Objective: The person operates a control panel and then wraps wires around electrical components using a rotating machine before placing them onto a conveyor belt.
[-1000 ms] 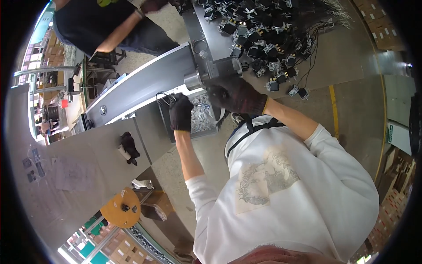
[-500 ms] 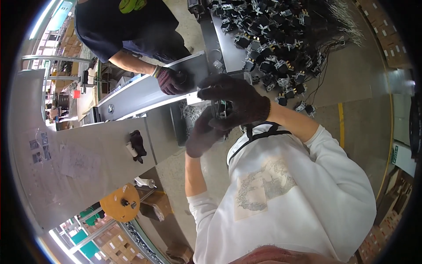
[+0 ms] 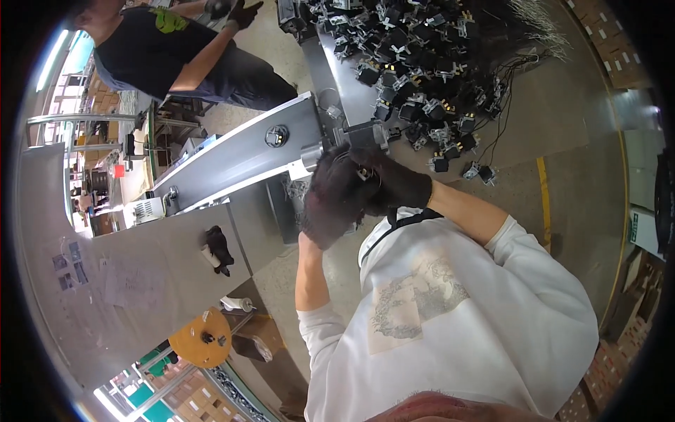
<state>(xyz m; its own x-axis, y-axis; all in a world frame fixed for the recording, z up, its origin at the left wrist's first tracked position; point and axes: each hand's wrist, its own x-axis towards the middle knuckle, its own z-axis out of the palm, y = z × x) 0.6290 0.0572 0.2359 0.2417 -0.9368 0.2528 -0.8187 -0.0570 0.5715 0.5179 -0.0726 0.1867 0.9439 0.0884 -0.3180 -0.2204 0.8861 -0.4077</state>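
My left hand (image 3: 330, 193) and my right hand (image 3: 401, 184), both in dark knit gloves, are drawn together in front of my chest. Their fingers are curled around a small part (image 3: 364, 173). A bit of metal and a thin curved wire show; the gloves hide the rest, so its kind is unclear. Just beyond the hands, a motor-like unit (image 3: 365, 133) with a silver cylinder sits at the near end of the conveyor belt (image 3: 225, 158). A round black part with metal bits (image 3: 276, 136) lies on the belt.
Black blocks with metal brackets and cables (image 3: 429, 77) are heaped on a table at the far right. A co-worker (image 3: 158, 53) stands beyond the belt. A grey panel (image 3: 162, 267) at left carries a black object (image 3: 218, 251); an orange disc (image 3: 200, 337) is below it.
My hands have closed together around the part. The co-worker's gloved hand has left the belt and moved up and away; the round black part now shows on the belt.
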